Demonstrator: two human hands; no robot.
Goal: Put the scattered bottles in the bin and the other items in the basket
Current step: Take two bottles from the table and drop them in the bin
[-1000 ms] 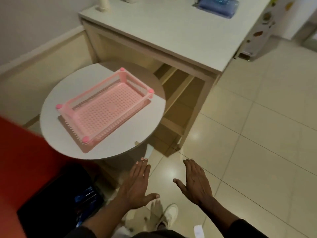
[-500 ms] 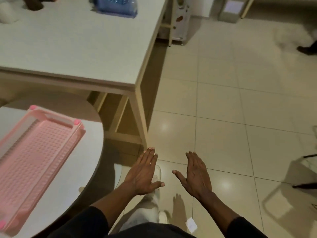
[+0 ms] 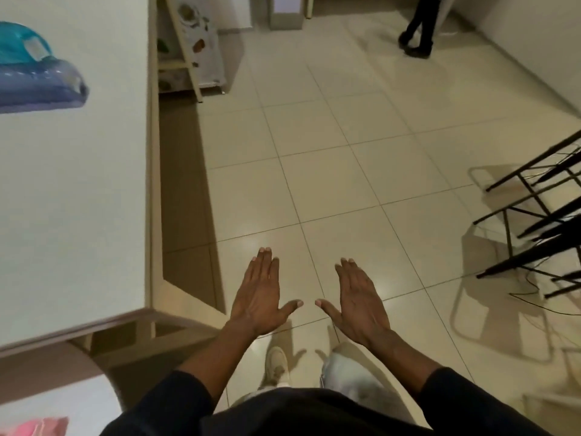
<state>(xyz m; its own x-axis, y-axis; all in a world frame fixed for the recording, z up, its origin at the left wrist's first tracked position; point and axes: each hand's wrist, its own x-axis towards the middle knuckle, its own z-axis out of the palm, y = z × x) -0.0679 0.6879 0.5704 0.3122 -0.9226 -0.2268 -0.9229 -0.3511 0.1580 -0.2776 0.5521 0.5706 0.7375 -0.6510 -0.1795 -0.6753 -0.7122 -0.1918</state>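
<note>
A view from a head-worn camera looks down at a person's two bare hands held out over a pale tiled floor point(image 3: 330, 171). The left hand point(image 3: 259, 298) and the right hand point(image 3: 360, 305) are both flat and empty, palms down, fingers straight and together, thumbs pointing toward each other with a small gap between the thumb tips. Dark sleeves cover both forearms. Below the hands, a light-coloured shoe point(image 3: 276, 363) stands on the tiles.

Along the left side runs a white bench point(image 3: 72, 190) with a pale wooden edge. At its far left edge lies a clear blue-tinted plastic bottle point(image 3: 41, 86) on its side, partly cut off by the frame, with a teal object point(image 3: 22, 44) touching it just behind. The bottle carries a small pale label; its writing is too blurred to read.

In the bottom left corner, a sliver of the pink basket point(image 3: 41, 426) shows on a round white table point(image 3: 59, 401). The bin is not in view.

Past the bench stands a white cabinet point(image 3: 201, 51) with small coloured stickers, none legible. Black metal chair legs point(image 3: 534, 221) reach in from the right. At the top right, another person's dark-trousered legs point(image 3: 419, 25) stand on the floor, well apart from the hands.
</note>
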